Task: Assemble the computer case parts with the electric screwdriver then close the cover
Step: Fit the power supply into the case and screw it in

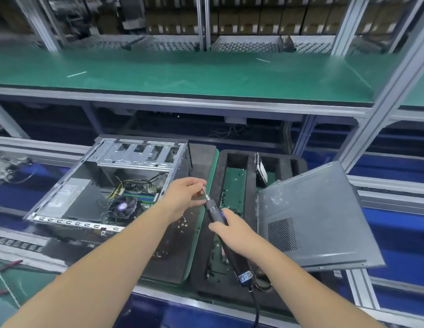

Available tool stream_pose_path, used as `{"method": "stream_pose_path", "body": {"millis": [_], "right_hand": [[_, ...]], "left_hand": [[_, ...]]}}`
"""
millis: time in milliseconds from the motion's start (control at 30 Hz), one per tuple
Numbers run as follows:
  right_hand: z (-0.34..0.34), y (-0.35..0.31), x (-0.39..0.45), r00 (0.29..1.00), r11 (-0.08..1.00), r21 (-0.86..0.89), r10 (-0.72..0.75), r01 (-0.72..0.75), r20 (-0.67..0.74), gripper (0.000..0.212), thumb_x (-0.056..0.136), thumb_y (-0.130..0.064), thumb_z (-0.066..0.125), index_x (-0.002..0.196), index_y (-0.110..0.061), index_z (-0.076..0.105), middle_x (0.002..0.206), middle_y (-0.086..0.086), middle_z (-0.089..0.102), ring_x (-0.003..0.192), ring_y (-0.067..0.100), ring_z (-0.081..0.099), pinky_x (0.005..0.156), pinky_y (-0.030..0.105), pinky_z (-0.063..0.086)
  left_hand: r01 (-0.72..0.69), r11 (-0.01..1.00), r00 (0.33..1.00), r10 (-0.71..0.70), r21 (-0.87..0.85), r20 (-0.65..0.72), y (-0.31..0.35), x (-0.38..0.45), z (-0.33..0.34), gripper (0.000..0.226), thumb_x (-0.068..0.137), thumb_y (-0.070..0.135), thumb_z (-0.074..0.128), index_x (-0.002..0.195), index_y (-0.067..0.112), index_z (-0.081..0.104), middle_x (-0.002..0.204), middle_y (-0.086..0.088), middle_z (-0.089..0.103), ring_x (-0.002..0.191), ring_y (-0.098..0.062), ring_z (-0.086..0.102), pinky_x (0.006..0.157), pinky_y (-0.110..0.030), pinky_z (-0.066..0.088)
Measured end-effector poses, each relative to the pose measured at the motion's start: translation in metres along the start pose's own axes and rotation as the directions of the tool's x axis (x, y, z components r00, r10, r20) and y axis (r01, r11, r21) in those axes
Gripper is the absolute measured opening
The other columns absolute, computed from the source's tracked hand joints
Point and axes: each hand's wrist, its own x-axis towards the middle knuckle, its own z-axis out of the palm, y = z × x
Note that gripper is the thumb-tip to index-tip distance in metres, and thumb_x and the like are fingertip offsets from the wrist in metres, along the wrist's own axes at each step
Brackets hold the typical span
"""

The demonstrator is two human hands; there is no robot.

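Screwdriver [226,235] tip between case [106,185] and cover [315,218].

- The open computer case [106,185] lies on the left.
- The foam tray [251,185] is right of it.
- The cover panel [317,218] leans on the tray's right side.
- A shelf [182,74] runs behind.

A computer assembly line in a factory: aluminium-profile framing [381,110] carries a green-matted shelf [182,72], stacked cartons [253,17] fill the racks behind, and an open computer case [106,183] sits on a foam pallet [173,256] beside a screw-strewn foam tray [251,176].
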Motion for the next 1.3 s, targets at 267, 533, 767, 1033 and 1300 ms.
{"method": "stream_pose_path", "body": {"millis": [267,533,767,1033,1300], "right_hand": [[-0.005,-0.022,-0.020,0.996,0.996,0.010,-0.091,0.092,-0.021,0.023,0.096,-0.043,0.056,0.092,-0.023,0.045,0.088,-0.002,0.053,0.070,0.014,0.048,0.060,0.029,0.043],[0.011,-0.036,-0.026,0.985,0.985,-0.041,-0.170,0.169,-0.015,0.027,0.095,-0.047,0.056,0.103,-0.022,0.048,0.094,-0.006,0.055,0.060,-0.001,0.050,0.055,0.020,0.044],[0.051,-0.070,-0.028,0.968,0.968,-0.011,-0.252,0.252,-0.014,0.022,0.094,-0.047,0.058,0.086,-0.033,0.043,0.081,-0.006,0.056,0.051,-0.002,0.050,0.052,0.024,0.040],[0.122,-0.131,-0.036,0.960,0.958,0.105,-0.274,0.267,0.060,0.019,0.093,-0.041,0.066,0.105,-0.032,0.054,0.094,0.000,0.064,0.073,0.016,0.061,0.063,0.031,0.048],[0.241,-0.149,-0.047,0.936,0.958,0.267,-0.184,0.103,0.300,0.068,0.064,-0.033,0.087,0.123,-0.041,0.054,0.114,0.004,0.066,0.095,0.022,0.070,0.085,0.039,0.061]], "left_hand": [[-0.058,0.984,0.993,0.039,0.171,0.113,0.038,-0.015,-0.020,0.014,0.099,0.003,0.062,0.101,0.000,0.075,0.095,-0.014,0.068,0.090,-0.017,0.068,0.076,-0.035,0.063],[-0.084,0.948,0.996,0.077,0.307,0.035,0.059,-0.041,-0.037,0.019,0.092,0.000,0.065,0.101,0.011,0.078,0.083,-0.007,0.073,0.077,-0.014,0.071,0.073,-0.032,0.063],[-0.079,0.997,0.983,0.079,0.003,-0.166,0.058,-0.077,-0.069,0.020,0.091,0.003,0.066,0.108,0.011,0.073,0.085,-0.007,0.073,0.071,-0.015,0.070,0.071,-0.031,0.062],[0.006,0.982,0.937,-0.071,-0.189,-0.342,0.050,-0.117,-0.131,0.015,0.091,0.025,0.068,0.100,0.012,0.069,0.093,0.001,0.079,0.062,-0.013,0.068,0.056,-0.027,0.051],[0.011,0.905,0.895,-0.200,-0.426,-0.400,-0.004,-0.154,-0.229,0.009,0.098,0.011,0.060,0.095,0.004,0.064,0.082,-0.009,0.074,0.053,-0.012,0.068,0.044,-0.018,0.050]]}}
